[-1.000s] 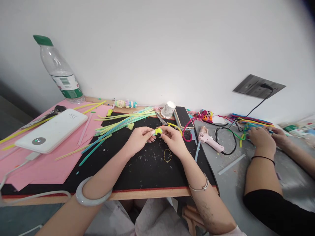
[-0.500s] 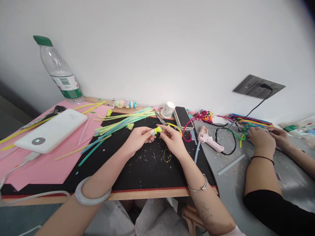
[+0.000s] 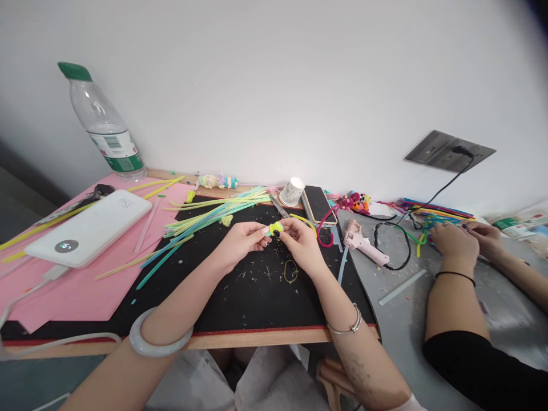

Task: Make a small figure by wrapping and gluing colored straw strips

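Pinching a small yellow-green piece [image 3: 273,228] in my left hand [image 3: 243,242] and right hand [image 3: 301,242], over the black mat [image 3: 274,305], I partly hide it; its shape is too small to make out.

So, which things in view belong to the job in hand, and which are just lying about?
Likely the job's:
small fuzzy yellow-green piece, pinched by the left hand and right hand
loose bundle of yellow and blue-green fuzzy stems
pale pink plastic glue gun

Apparently lying about:
white rectangular power bank
clear plastic bottle with green cap
white paper cup
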{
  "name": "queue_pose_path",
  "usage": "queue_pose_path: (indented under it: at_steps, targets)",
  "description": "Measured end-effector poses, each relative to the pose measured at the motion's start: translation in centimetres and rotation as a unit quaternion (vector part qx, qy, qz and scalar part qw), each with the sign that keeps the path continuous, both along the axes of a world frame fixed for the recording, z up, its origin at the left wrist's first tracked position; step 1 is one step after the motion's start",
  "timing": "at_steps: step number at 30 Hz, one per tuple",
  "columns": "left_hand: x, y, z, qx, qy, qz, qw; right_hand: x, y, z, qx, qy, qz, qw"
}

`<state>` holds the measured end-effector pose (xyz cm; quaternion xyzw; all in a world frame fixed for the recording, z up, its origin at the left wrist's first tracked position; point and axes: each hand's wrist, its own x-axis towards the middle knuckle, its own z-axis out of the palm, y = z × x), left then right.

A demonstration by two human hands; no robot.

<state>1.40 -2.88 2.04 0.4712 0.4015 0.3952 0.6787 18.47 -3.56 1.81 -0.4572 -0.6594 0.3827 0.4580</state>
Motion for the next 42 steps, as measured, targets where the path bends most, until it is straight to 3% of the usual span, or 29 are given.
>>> queue_pose_path:
  at_steps: [7, 17, 21, 28, 34, 37, 42]
  targets:
    - [0.02, 0.06, -0.06, 0.018, 0.029, 0.011, 0.999, 0.0, -0.16, 0.13, -0.004, -0.002, -0.007, 1.0]
    - [-0.06, -0.03, 0.09, -0.011, -0.049, -0.007, 0.999, -0.06, 0.0, 0.36, -0.061, 0.072, 0.004, 0.996]
    - [-0.02, 0.06, 0.19, -0.004, -0.038, 0.0, 0.999, -0.1, -0.06, 0.51, -0.065, 0.085, 0.001, 0.994]
    - [0.2, 0.09, 0.16, 0.18, 0.077, 0.087, 0.977, -0.06, -0.05, 0.53, -0.06, 0.081, -0.027, 0.995]
    - [0.17, -0.21, -0.18, 0.283, 0.151, 0.094, 0.942, -0.15, -0.16, 0.46, -0.035, 0.046, -0.02, 0.998]
    - [0.05, -0.17, -0.23, 0.274, 0.171, 0.1, 0.941, -0.16, -0.2, 0.53, -0.023, 0.032, -0.029, 0.999]
    - [-0.08, 0.2, -0.39, 0.211, 0.135, 0.122, 0.96, 0.19, -0.06, 0.57, -0.006, 0.022, -0.105, 0.994]
